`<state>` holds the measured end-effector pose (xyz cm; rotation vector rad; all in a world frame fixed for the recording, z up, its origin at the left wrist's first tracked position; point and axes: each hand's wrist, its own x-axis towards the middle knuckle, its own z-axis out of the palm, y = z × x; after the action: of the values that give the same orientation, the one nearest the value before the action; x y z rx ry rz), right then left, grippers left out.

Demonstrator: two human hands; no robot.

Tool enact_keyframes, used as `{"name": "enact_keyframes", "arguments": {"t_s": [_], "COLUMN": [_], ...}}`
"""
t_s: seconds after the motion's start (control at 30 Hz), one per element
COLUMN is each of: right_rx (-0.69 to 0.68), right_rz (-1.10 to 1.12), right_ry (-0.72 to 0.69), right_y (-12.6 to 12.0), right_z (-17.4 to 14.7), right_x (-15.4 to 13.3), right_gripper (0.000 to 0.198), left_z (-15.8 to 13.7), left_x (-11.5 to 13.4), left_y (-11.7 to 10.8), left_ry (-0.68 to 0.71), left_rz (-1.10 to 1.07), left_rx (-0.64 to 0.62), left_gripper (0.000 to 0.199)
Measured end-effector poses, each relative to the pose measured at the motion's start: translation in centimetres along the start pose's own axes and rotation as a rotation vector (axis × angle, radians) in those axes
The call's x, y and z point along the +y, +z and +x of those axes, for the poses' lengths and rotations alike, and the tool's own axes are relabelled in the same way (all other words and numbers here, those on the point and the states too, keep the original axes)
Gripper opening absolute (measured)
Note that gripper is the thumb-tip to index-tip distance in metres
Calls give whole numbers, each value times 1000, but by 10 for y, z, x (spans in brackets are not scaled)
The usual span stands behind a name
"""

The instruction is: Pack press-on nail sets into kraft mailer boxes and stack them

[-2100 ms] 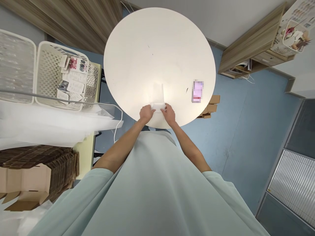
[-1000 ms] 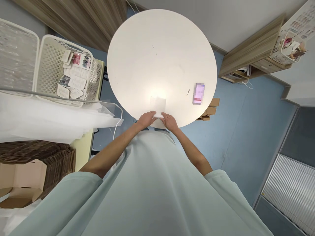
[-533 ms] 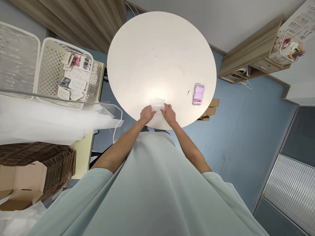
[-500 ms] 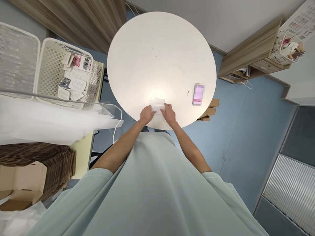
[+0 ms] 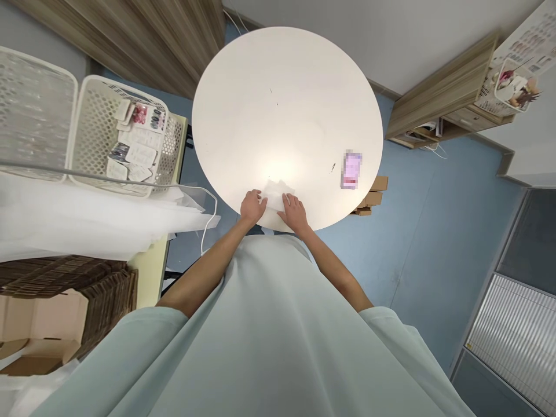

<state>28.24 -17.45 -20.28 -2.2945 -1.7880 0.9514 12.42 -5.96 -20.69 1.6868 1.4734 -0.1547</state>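
Observation:
A small thin white wrapping sheet (image 5: 274,196) lies at the near edge of the round white table (image 5: 286,87), its upper corners spread in a shallow V. At the sheet's left edge is my left hand (image 5: 253,207), fingers curved and thumb apart, touching the sheet's side. My right hand (image 5: 295,213) rests on the right part of the sheet, palm down, with fingers stretched out and the thumb away from them. Anything under or inside the sheet is hidden.
A phone-like blurred pink rectangle (image 5: 351,169) lies at the table's right. Left of me stand white baskets (image 5: 93,116) with carded items, stacked white sheets (image 5: 87,217) and folded cardboard boxes (image 5: 110,301). More cardboard boxes (image 5: 373,198) sit below the table's right edge.
Both hands have loosened from the sheet and moved apart slightly, the left one leftward. The sheet has turned a little and spread out. The view has shifted slightly.

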Motion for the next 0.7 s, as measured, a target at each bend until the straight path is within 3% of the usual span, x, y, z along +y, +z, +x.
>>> {"name": "enact_keyframes", "arguments": {"t_s": [0.1, 0.2, 0.3, 0.43, 0.7], "right_rx": [8, 24, 20, 14, 120], "right_rz": [34, 83, 140, 272, 430], "right_ry": [73, 120, 122, 132, 269], "right_y": [6, 6, 0, -17, -32], "right_z": [-5, -2, 1, 1, 0], "right_x": [-8, -11, -5, 10, 48], "right_gripper": [72, 76, 73, 50, 39], "left_z": [-3, -7, -11, -10, 10], "left_x": [-7, -9, 0, 23, 58], "left_y": [-4, -2, 3, 10, 29], "left_ry": [-130, -206, -125, -25, 118], "left_rz": [-90, -190, -277, -345, -233], "left_rx": [59, -43, -139, -150, -210], "left_gripper": [34, 30, 29, 37, 51]}}
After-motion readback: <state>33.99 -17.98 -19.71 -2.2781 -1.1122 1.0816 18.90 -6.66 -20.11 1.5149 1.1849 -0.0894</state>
